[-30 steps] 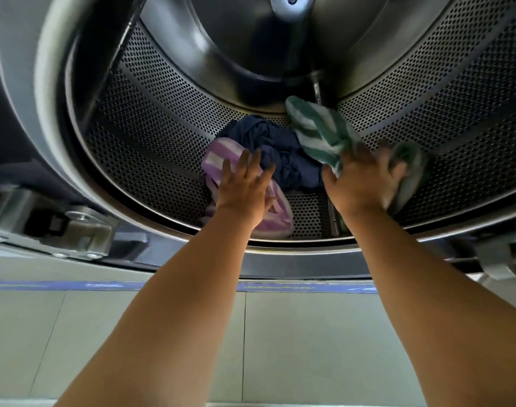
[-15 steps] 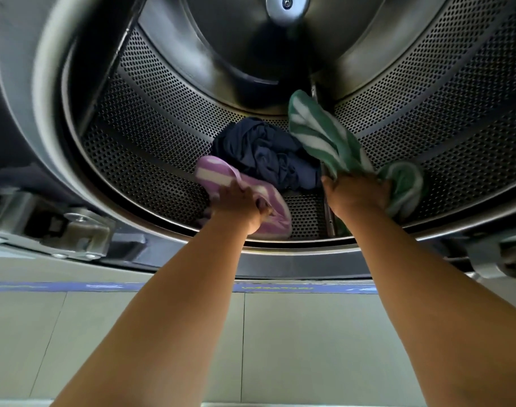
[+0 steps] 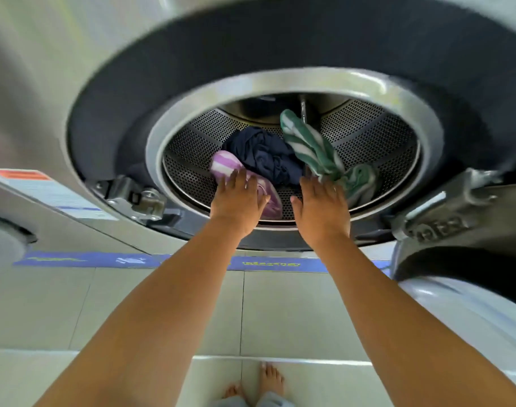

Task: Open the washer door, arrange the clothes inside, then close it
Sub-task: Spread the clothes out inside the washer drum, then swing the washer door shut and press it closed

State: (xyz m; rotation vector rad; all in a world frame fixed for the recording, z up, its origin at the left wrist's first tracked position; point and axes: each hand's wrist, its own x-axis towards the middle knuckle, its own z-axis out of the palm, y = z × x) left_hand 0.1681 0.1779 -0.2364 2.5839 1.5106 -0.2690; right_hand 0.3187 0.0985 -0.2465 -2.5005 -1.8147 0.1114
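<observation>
The washer's round opening (image 3: 295, 86) faces me, with the perforated steel drum (image 3: 377, 142) behind it. Three clothes lie at the drum's bottom: a purple-and-white striped cloth (image 3: 226, 165) on the left, a dark navy garment (image 3: 265, 155) in the middle, a green-and-white striped cloth (image 3: 312, 145) on the right. My left hand (image 3: 236, 198) is flat and open at the opening's lower rim, over the purple cloth's near end. My right hand (image 3: 321, 204) is open beside it, its fingertips just below the green cloth. The open door (image 3: 462, 289) hangs at the right.
A door hinge bracket (image 3: 139, 198) sits at the lower left of the opening and a latch block (image 3: 439, 210) at the lower right. A blue strip (image 3: 268, 264) runs along the washer's base. The floor is tiled (image 3: 286, 318), with my bare feet (image 3: 265, 383) below.
Both hands have let go of the cloths and pulled back to the opening's rim. The camera has drawn back from the drum, so the whole opening and the door now show.
</observation>
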